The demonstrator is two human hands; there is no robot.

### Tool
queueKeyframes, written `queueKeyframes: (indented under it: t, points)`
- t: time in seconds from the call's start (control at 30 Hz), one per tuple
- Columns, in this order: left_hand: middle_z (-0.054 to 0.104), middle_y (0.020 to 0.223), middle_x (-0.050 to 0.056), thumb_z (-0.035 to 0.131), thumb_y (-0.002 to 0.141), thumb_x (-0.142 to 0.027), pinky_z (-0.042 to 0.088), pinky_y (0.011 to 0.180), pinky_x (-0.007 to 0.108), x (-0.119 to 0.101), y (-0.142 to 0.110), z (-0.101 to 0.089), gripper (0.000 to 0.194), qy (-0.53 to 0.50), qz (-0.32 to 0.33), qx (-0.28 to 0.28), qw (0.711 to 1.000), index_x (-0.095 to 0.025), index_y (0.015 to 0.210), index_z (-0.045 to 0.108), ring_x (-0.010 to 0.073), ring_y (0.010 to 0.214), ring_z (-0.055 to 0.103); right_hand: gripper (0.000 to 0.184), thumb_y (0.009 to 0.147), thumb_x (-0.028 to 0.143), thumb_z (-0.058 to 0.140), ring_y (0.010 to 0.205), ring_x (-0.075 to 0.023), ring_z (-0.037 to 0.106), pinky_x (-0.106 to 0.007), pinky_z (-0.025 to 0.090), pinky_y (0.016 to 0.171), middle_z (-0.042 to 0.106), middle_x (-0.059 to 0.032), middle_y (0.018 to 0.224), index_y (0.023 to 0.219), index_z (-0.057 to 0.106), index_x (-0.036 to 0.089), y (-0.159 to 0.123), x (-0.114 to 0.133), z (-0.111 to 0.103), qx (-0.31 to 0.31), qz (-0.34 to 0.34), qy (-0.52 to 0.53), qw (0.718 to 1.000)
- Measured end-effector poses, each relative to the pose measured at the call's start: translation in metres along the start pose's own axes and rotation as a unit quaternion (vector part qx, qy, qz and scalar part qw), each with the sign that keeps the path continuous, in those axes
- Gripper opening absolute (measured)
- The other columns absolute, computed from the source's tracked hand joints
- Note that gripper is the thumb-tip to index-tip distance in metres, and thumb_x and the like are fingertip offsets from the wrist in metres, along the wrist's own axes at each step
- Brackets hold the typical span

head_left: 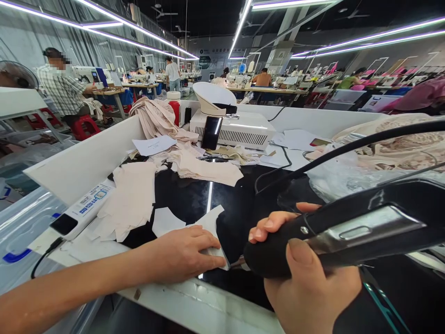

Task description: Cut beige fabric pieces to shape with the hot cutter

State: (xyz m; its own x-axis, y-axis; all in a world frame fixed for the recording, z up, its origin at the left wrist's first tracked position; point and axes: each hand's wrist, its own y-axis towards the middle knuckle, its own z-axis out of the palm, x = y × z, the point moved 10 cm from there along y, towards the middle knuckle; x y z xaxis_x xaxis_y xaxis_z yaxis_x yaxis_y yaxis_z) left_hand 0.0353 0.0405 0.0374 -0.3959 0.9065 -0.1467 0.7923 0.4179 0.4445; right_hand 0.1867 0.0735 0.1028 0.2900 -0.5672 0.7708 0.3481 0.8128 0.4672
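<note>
My left hand [189,253] rests on a white curved cut piece [212,221] at the table's near edge. Its fingers lie stretched over the piece, thumb apart, pressing it against the black tabletop [181,197]. Another white section [168,221] shows just left of it; whether the two are joined I cannot tell. Wrapped round a black corded hand tool [333,232] with a silver lever is my right hand [309,278]. The tool's narrow tip points left, close to the white piece beside my left thumb. Whether it touches the piece I cannot make out.
Beige fabric pieces [134,195] lie stacked at left, with more [205,167] behind. A phone [211,132] leans on a white vented box [239,130]. The tool's thick cable [347,150] arches across the right, near plastic bags [344,171]. Low white walls [90,157] border the table.
</note>
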Motion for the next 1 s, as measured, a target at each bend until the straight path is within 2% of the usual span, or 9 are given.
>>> queueKeyframes:
  t: [0.13,0.33,0.67,1.0]
  points:
    - [0.073,0.126,0.011,0.055,0.111,-0.015,0.056,0.109,0.034,0.001,-0.002,0.004,0.024,-0.002,-0.009,0.012,1.000,-0.019,0.126,0.073,0.0226,0.112,0.070,0.036,0.075,0.030,0.090,0.054,-0.0165,0.065,-0.029,0.057,0.053,0.072,0.0053,0.069,0.105,0.072,0.025,0.009,0.002,0.001,-0.025,-0.018,0.005,1.000]
    - [0.072,0.126,0.013,0.052,0.114,-0.019,0.057,0.108,0.034,0.004,-0.003,0.006,0.026,-0.008,-0.019,0.013,1.000,-0.020,0.127,0.075,0.0228,0.112,0.069,0.034,0.075,0.027,0.086,0.052,-0.0164,0.065,-0.030,0.056,0.053,0.071,0.0064,0.068,0.104,0.070,0.026,0.014,-0.004,0.004,-0.030,-0.017,-0.002,0.999]
    - [0.068,0.126,0.014,0.055,0.112,-0.020,0.059,0.104,0.032,0.005,-0.002,0.005,0.025,-0.014,-0.032,0.020,0.999,-0.021,0.126,0.076,0.0227,0.111,0.068,0.036,0.075,0.028,0.088,0.054,-0.0155,0.065,-0.028,0.056,0.053,0.071,0.0064,0.069,0.106,0.070,0.025,0.010,-0.009,0.006,-0.021,-0.016,0.004,1.000]
    - [0.065,0.126,0.015,0.054,0.112,-0.023,0.059,0.104,0.036,0.007,-0.002,0.004,0.027,-0.007,-0.034,0.015,0.999,-0.024,0.125,0.078,0.0243,0.109,0.065,0.035,0.079,0.029,0.087,0.055,-0.0157,0.064,-0.030,0.056,0.054,0.070,0.0056,0.071,0.108,0.068,0.025,0.012,-0.011,0.005,-0.032,-0.010,-0.009,0.999]
